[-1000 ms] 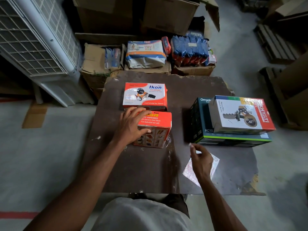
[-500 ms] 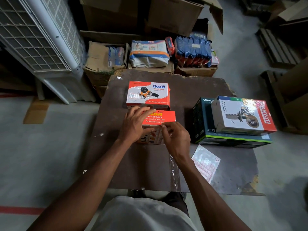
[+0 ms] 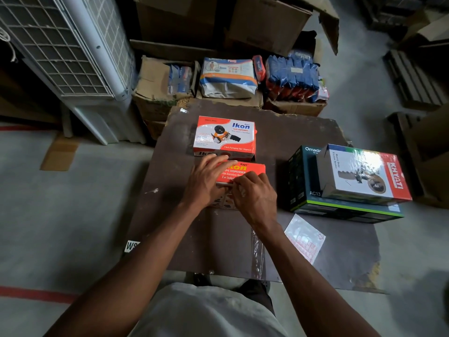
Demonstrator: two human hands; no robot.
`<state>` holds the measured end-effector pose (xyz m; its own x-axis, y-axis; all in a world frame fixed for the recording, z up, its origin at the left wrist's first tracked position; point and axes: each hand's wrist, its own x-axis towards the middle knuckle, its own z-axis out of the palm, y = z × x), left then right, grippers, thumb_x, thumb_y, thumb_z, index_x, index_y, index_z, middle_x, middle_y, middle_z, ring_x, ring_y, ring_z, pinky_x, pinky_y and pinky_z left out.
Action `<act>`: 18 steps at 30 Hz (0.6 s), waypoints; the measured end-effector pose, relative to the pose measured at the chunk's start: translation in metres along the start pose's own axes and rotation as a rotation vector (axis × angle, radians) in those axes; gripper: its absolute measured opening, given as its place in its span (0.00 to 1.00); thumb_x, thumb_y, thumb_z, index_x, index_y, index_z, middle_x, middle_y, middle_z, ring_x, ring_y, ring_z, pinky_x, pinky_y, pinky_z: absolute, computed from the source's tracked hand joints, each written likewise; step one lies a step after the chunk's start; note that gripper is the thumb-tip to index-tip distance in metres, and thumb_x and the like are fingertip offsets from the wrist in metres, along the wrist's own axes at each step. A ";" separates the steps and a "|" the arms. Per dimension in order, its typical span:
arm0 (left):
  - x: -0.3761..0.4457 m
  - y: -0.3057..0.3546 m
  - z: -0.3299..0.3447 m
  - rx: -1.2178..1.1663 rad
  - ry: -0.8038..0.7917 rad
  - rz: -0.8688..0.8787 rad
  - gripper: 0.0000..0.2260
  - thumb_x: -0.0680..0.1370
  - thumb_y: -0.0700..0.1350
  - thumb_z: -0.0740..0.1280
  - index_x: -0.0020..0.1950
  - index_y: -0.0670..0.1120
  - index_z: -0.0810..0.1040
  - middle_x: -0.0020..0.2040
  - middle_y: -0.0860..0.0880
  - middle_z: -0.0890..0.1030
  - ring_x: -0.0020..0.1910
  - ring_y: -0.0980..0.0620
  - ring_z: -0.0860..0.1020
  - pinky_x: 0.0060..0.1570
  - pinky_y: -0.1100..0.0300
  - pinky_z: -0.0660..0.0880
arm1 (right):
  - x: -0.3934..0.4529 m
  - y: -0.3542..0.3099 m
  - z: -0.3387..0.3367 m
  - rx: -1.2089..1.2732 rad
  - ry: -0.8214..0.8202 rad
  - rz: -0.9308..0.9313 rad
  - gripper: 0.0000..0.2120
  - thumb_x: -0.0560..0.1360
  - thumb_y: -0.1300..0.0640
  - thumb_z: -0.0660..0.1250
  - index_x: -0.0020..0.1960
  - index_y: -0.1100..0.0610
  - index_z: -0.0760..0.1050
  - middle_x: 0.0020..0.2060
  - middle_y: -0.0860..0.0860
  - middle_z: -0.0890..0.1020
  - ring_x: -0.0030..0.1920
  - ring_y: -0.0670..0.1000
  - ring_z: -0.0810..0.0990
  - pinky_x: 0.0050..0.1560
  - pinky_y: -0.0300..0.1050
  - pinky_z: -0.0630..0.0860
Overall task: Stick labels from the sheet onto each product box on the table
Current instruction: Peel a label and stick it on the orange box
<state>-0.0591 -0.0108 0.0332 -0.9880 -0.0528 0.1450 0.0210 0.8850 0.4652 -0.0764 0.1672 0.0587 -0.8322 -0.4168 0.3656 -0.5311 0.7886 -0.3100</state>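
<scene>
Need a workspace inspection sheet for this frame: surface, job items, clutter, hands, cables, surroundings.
Surface: dark brown table, worn edges, clear tape strip stuck near the front.
Job items: near Ikon box under both hands; far Ikon box behind it; Khyati box stacked on Omada box; label sheet flat at front right.
Clutter: nothing seen beyond the tape strip.
Hands: left hand flat on the near Ikon box; right hand pressing on it, fingertips pinched; whether it holds a label cannot be told.
Cables: nothing seen.
Surroundings: cooler unit at left, cartons and packets behind, concrete floor.
</scene>
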 end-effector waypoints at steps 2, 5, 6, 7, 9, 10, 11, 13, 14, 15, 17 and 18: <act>0.000 -0.001 0.000 -0.008 0.006 0.003 0.35 0.72 0.52 0.77 0.76 0.60 0.66 0.75 0.55 0.69 0.75 0.48 0.64 0.65 0.39 0.72 | 0.000 0.001 0.000 0.012 -0.006 -0.012 0.05 0.76 0.51 0.71 0.47 0.51 0.83 0.45 0.48 0.82 0.45 0.55 0.77 0.37 0.50 0.76; 0.000 -0.002 0.000 -0.012 0.005 0.006 0.36 0.72 0.52 0.78 0.77 0.60 0.66 0.75 0.54 0.69 0.75 0.48 0.63 0.65 0.38 0.71 | -0.001 0.003 0.000 0.028 -0.004 -0.015 0.06 0.77 0.50 0.70 0.50 0.51 0.84 0.46 0.48 0.83 0.45 0.56 0.77 0.38 0.50 0.76; 0.000 -0.002 0.001 -0.013 0.004 0.009 0.36 0.72 0.52 0.78 0.77 0.60 0.66 0.75 0.54 0.69 0.75 0.47 0.63 0.66 0.38 0.71 | -0.002 0.003 0.000 0.024 -0.001 -0.019 0.07 0.77 0.50 0.70 0.50 0.50 0.84 0.46 0.48 0.83 0.45 0.56 0.77 0.38 0.50 0.76; 0.000 -0.003 0.001 -0.017 0.004 0.011 0.36 0.72 0.51 0.78 0.77 0.60 0.66 0.75 0.53 0.69 0.75 0.47 0.63 0.66 0.37 0.71 | -0.003 0.003 0.001 0.019 0.003 -0.025 0.07 0.77 0.49 0.70 0.51 0.50 0.85 0.46 0.48 0.83 0.45 0.56 0.77 0.38 0.50 0.76; 0.000 -0.003 0.001 -0.021 0.007 0.015 0.36 0.72 0.51 0.78 0.77 0.59 0.66 0.75 0.53 0.69 0.75 0.47 0.63 0.66 0.37 0.70 | -0.004 0.004 0.001 0.014 0.015 -0.033 0.08 0.78 0.49 0.70 0.51 0.50 0.85 0.46 0.48 0.83 0.45 0.56 0.77 0.38 0.49 0.76; 0.000 -0.003 0.001 -0.019 0.010 0.016 0.36 0.72 0.51 0.78 0.77 0.59 0.66 0.75 0.53 0.70 0.75 0.47 0.63 0.66 0.37 0.70 | -0.004 0.004 0.002 0.012 0.019 -0.037 0.08 0.78 0.49 0.70 0.52 0.50 0.85 0.46 0.48 0.83 0.45 0.55 0.77 0.38 0.49 0.76; 0.000 -0.004 0.001 -0.017 0.013 0.017 0.36 0.72 0.51 0.78 0.77 0.59 0.66 0.75 0.53 0.70 0.75 0.47 0.64 0.66 0.37 0.71 | -0.005 0.005 0.002 0.009 0.025 -0.043 0.08 0.79 0.49 0.70 0.52 0.50 0.85 0.47 0.48 0.83 0.45 0.55 0.77 0.38 0.49 0.76; 0.000 -0.004 0.002 -0.019 0.018 0.019 0.37 0.72 0.51 0.78 0.77 0.59 0.66 0.74 0.52 0.70 0.75 0.46 0.64 0.67 0.37 0.71 | -0.006 0.006 0.005 -0.002 0.038 -0.059 0.07 0.79 0.49 0.70 0.52 0.50 0.85 0.47 0.48 0.83 0.45 0.56 0.77 0.38 0.50 0.77; 0.000 -0.004 0.002 -0.018 0.019 0.021 0.37 0.72 0.51 0.78 0.77 0.59 0.66 0.74 0.52 0.70 0.75 0.46 0.64 0.67 0.37 0.71 | -0.007 0.007 0.006 -0.008 0.045 -0.068 0.07 0.79 0.49 0.71 0.52 0.50 0.85 0.47 0.48 0.83 0.45 0.56 0.77 0.38 0.50 0.77; -0.001 -0.004 0.002 -0.016 0.019 0.022 0.37 0.72 0.51 0.78 0.77 0.59 0.66 0.74 0.52 0.70 0.75 0.46 0.64 0.67 0.38 0.71 | -0.008 0.008 0.006 -0.008 0.050 -0.076 0.06 0.79 0.50 0.71 0.53 0.50 0.85 0.47 0.48 0.83 0.45 0.56 0.77 0.38 0.50 0.77; -0.001 -0.004 0.002 -0.017 0.024 0.026 0.36 0.72 0.52 0.78 0.77 0.59 0.66 0.74 0.53 0.70 0.75 0.47 0.64 0.67 0.38 0.70 | -0.010 0.010 0.007 0.007 0.042 -0.081 0.07 0.79 0.50 0.72 0.54 0.51 0.84 0.48 0.49 0.83 0.46 0.56 0.77 0.40 0.50 0.77; -0.001 -0.004 0.002 -0.020 0.026 0.028 0.36 0.72 0.52 0.78 0.77 0.59 0.66 0.74 0.53 0.70 0.75 0.47 0.64 0.67 0.38 0.70 | -0.010 0.010 0.007 0.021 0.028 -0.075 0.08 0.78 0.51 0.73 0.55 0.51 0.84 0.49 0.49 0.83 0.47 0.56 0.77 0.41 0.50 0.77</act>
<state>-0.0584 -0.0134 0.0297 -0.9827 -0.0400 0.1807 0.0522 0.8769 0.4779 -0.0746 0.1765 0.0460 -0.7853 -0.4611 0.4131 -0.5951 0.7461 -0.2986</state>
